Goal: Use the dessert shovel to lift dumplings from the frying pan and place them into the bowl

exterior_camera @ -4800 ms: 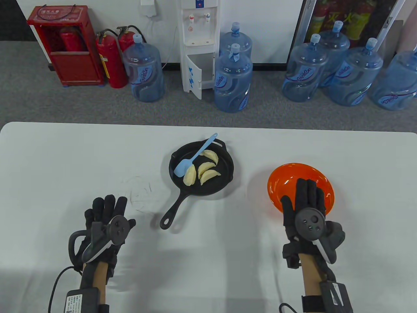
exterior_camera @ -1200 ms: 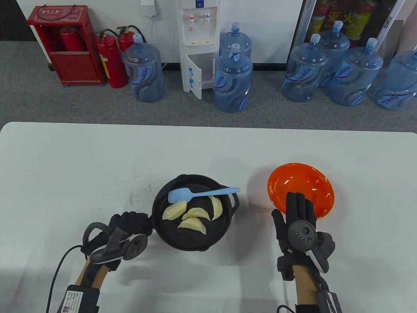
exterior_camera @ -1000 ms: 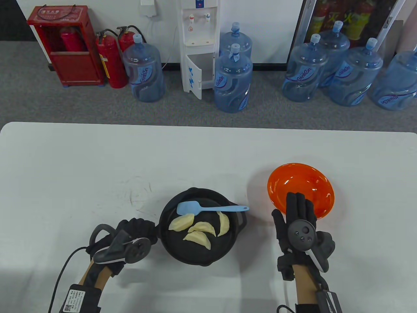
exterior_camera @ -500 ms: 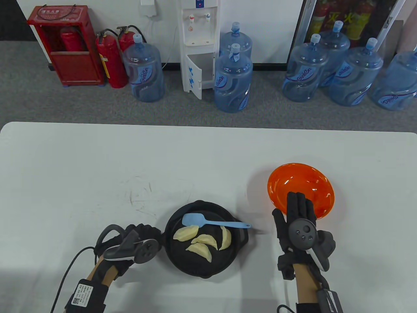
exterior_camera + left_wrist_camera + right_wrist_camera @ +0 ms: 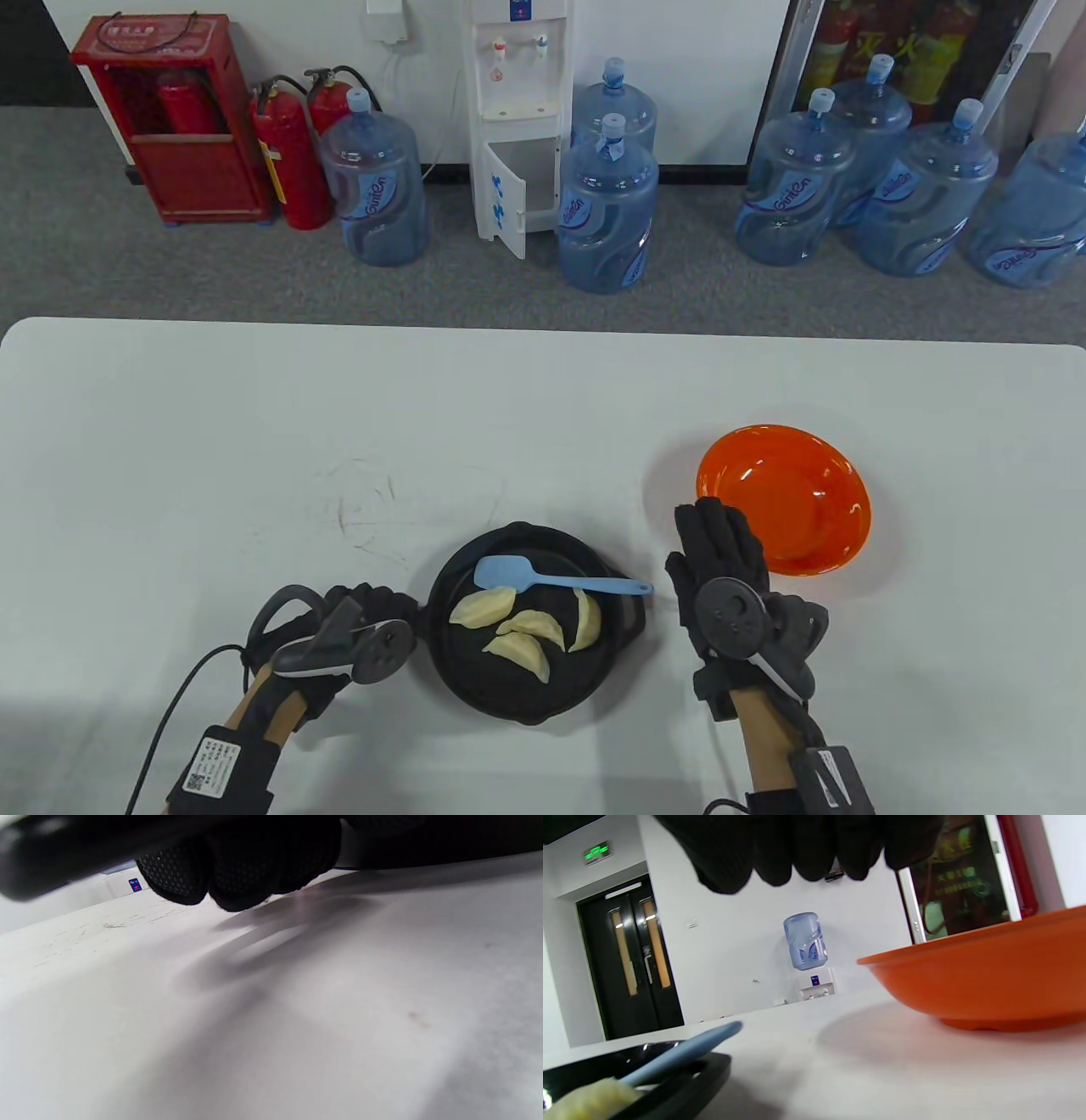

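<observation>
A black frying pan (image 5: 475,679) sits near the table's front edge and holds several pale dumplings (image 5: 528,624). A light blue dessert shovel (image 5: 543,581) lies across the pan, blade to the left, handle tip over the right rim. My left hand (image 5: 373,607) is curled around the pan's handle, which is hidden under the glove; its curled fingers (image 5: 237,870) hang just above the table. My right hand (image 5: 711,543) hovers with straight fingers between the pan and the orange bowl (image 5: 793,501), holding nothing. The right wrist view shows the bowl (image 5: 988,980), the shovel handle (image 5: 683,1054) and the pan rim (image 5: 687,1079).
The white table (image 5: 212,467) stretches wide to the left and back. Behind it on the floor stand water jugs (image 5: 607,212), a water dispenser (image 5: 513,119) and red fire extinguishers (image 5: 288,153).
My left hand gripped the pan handle, turned the pan and pulled it toward the front edge, where it now rests. My right hand has shifted left off the bowl's rim toward the shovel handle.
</observation>
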`<state>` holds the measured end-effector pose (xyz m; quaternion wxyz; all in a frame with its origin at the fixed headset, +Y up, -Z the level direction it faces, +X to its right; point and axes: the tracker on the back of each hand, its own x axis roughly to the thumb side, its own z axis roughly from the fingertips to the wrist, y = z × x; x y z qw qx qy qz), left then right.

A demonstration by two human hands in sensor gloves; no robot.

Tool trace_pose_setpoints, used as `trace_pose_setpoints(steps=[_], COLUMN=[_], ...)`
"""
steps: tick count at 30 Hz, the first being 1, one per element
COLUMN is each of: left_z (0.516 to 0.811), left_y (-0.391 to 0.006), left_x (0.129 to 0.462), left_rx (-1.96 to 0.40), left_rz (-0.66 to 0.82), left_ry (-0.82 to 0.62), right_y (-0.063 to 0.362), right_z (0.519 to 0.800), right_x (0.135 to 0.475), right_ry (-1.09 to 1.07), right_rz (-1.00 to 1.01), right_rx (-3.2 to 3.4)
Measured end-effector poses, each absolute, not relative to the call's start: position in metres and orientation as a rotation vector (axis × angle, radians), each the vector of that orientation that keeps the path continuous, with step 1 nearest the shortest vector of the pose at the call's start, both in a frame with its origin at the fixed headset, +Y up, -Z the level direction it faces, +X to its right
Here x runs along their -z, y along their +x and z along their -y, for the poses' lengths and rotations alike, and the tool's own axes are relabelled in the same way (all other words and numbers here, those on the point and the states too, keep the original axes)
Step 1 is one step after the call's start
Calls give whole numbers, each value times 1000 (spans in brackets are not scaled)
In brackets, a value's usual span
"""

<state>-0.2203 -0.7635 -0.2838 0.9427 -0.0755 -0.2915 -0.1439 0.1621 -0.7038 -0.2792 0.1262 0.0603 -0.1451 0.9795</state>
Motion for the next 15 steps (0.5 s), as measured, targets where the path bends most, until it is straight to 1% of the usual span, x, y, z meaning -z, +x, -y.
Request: trace_pose_setpoints(steps=[2,7,12,15], left_z=[763,763,763,763], left_y=[-220,-220,-219,-218], left_x=[284,284,284,283], left_rx=[297,300,318,316], left_rz=[594,591,590,592], left_ry=[-154,-160,-159,-159], right_y=[150,116,91,84], right_z=[707,720,733,733], right_x=[279,285,292,295], right_ry=[243,464,596,601], right_rz=[408,210,56,91], right_rx=[-2876,-3040,-3236,-3256])
